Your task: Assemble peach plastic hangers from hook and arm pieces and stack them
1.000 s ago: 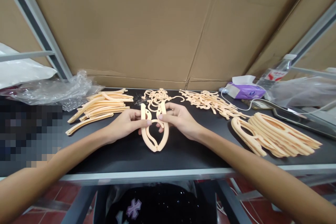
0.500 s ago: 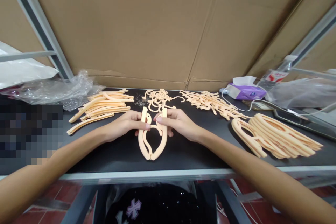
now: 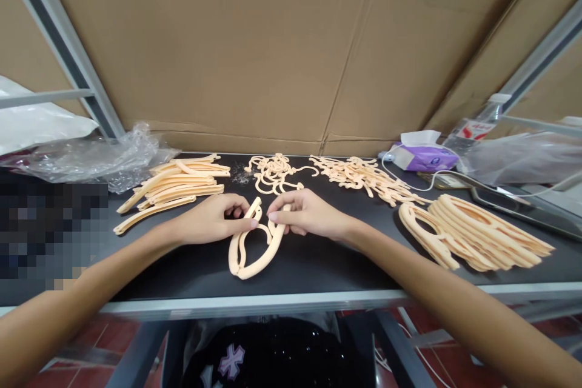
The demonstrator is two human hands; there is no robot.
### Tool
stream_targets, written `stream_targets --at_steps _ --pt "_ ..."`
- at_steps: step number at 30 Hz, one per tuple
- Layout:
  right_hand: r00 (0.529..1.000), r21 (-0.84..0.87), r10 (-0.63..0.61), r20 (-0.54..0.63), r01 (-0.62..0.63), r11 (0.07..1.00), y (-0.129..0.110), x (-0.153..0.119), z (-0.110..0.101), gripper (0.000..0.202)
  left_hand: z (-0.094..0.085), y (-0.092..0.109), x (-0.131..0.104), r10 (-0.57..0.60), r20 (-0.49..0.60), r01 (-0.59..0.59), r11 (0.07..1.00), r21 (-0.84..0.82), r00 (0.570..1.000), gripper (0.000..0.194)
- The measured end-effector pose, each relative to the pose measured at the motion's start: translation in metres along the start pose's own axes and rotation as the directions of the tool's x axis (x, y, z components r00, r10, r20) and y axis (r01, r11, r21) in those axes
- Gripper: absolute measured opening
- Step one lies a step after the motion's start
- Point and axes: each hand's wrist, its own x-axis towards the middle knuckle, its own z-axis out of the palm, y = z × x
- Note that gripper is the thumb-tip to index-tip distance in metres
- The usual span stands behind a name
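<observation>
Between my two hands is a peach-coloured plastic folding hanger (image 3: pixel 261 262), its two arms folded up and joined at the bottom, with a curved hook part between them. My left hand (image 3: pixel 214 218) pinches one arm near its upper end, thumb across the front. On the other side, my right hand (image 3: pixel 308 213) grips the opposite arm between thumb and fingers. The hanger is tilted over the black table (image 3: pixel 327 267). Just beyond my hands lies a tangle of loose peach hooks (image 3: pixel 273 171).
Left of centre is a pile of loose hanger arms (image 3: pixel 182 185). More small peach parts (image 3: pixel 364 176) are heaped at the back right, and folded hangers (image 3: pixel 482 233) are stacked at the right. Behind them are a purple tissue pack (image 3: pixel 425 157), a bottle (image 3: pixel 482 121) and a white cable.
The hanger has turned from facing me squarely to a tilt, its bottom joint shifting left. My left fingers have curled further, and both hands keep hold of it.
</observation>
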Motion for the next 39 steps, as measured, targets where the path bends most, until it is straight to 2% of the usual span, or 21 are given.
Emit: stream_targets --at_steps 2,4,8,11,14,18,20,23,30,33,39 --pt "0.999 -0.096 -0.026 -0.045 0.021 0.995 -0.001 -0.001 0.001 0.021 0.002 -0.004 0.000 0.023 -0.076 -0.018 0.997 0.068 0.997 0.044" --pt "0.992 -0.273 -0.091 -0.086 0.064 0.960 -0.002 -0.003 0.002 0.020 0.004 -0.007 0.000 0.045 -0.123 -0.032 0.993 0.111 0.991 0.047" --pt "0.969 -0.668 -0.222 -0.110 0.094 0.739 0.000 -0.008 0.001 0.027 0.004 -0.007 0.001 0.095 -0.075 -0.086 0.989 0.123 0.993 0.038" --pt "0.961 -0.792 -0.244 -0.131 0.047 0.609 0.002 -0.009 -0.003 0.035 0.003 -0.007 0.002 0.116 -0.057 -0.109 0.987 0.119 0.992 0.037" --pt "0.952 -0.803 -0.286 -0.110 0.085 0.590 0.003 -0.010 -0.008 0.037 0.003 -0.008 0.001 0.144 -0.039 -0.138 0.982 0.128 0.989 0.038" --pt "0.911 -0.730 -0.404 0.081 0.330 0.598 0.001 -0.011 -0.011 0.045 0.003 -0.010 0.001 0.156 -0.044 -0.149 0.979 0.138 0.987 0.042" --pt "0.896 -0.694 -0.403 0.185 0.409 0.592 0.002 -0.011 -0.010 0.047 0.003 -0.011 0.002 0.127 -0.056 -0.119 0.984 0.132 0.990 0.044" --pt "0.896 -0.684 -0.362 0.259 0.434 0.586 0.003 -0.010 -0.008 0.043 0.003 -0.011 0.003 0.091 -0.062 -0.084 0.991 0.106 0.994 0.041" --pt "0.900 -0.672 -0.328 0.286 0.433 0.600 0.001 -0.011 -0.012 0.061 0.001 -0.010 0.003 0.079 -0.059 -0.075 0.996 0.055 0.995 0.038" --pt "0.896 -0.663 -0.341 0.285 0.441 0.605 0.002 -0.010 -0.013 0.057 0.001 -0.011 0.002 0.067 -0.065 -0.065 0.997 0.043 0.996 0.038" --pt "0.900 -0.694 -0.383 0.210 0.413 0.590 0.000 -0.011 -0.014 0.065 -0.001 -0.011 0.004 0.044 -0.072 -0.042 0.999 0.023 0.996 0.042"
